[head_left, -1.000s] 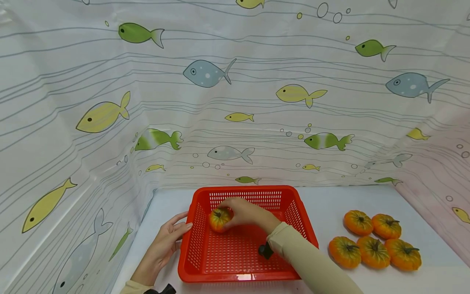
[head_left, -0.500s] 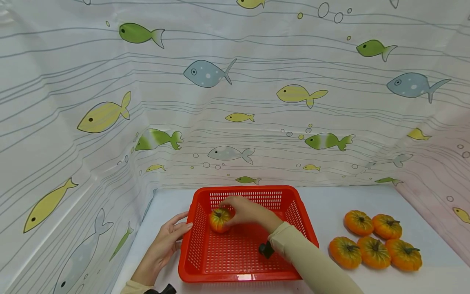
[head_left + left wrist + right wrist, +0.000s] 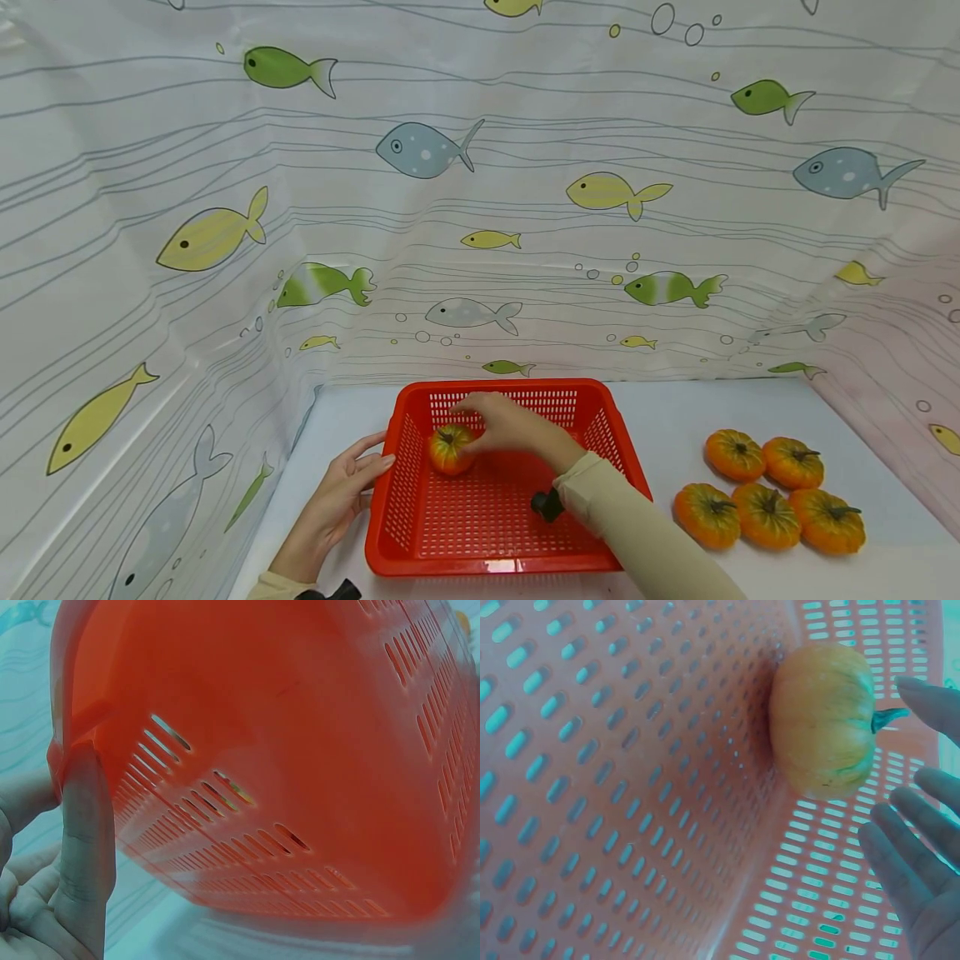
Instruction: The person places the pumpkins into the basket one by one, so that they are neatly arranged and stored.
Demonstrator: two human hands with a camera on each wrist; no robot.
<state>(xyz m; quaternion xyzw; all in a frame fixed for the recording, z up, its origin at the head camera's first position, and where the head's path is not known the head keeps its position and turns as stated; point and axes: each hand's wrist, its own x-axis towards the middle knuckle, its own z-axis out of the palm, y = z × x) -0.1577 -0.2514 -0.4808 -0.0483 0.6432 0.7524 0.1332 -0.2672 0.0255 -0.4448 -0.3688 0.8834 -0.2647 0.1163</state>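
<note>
A red plastic basket (image 3: 491, 566) with slotted walls stands on the table. In its back left corner sits a small orange pumpkin (image 3: 447, 455), stem up. My right hand (image 3: 519, 429) is just above and right of this pumpkin. In the right wrist view, the right hand's fingers (image 3: 901, 859) are spread and a gap separates them from the pumpkin (image 3: 821, 724) and its green stem. My left hand (image 3: 339, 493) holds the basket's left rim. The left wrist view has its fingers (image 3: 88, 832) at the rim, against the outer wall of the basket (image 3: 292, 712).
Right of the basket, several more orange pumpkins (image 3: 765, 516) lie in two rows on the white table (image 3: 660, 417). A fish-patterned curtain (image 3: 525, 275) encloses the table at the back and sides.
My right hand has let go of the pumpkin, its fingers opening and lifting slightly up and right. The pumpkin stays in the basket's corner. My left hand remains at the rim.
</note>
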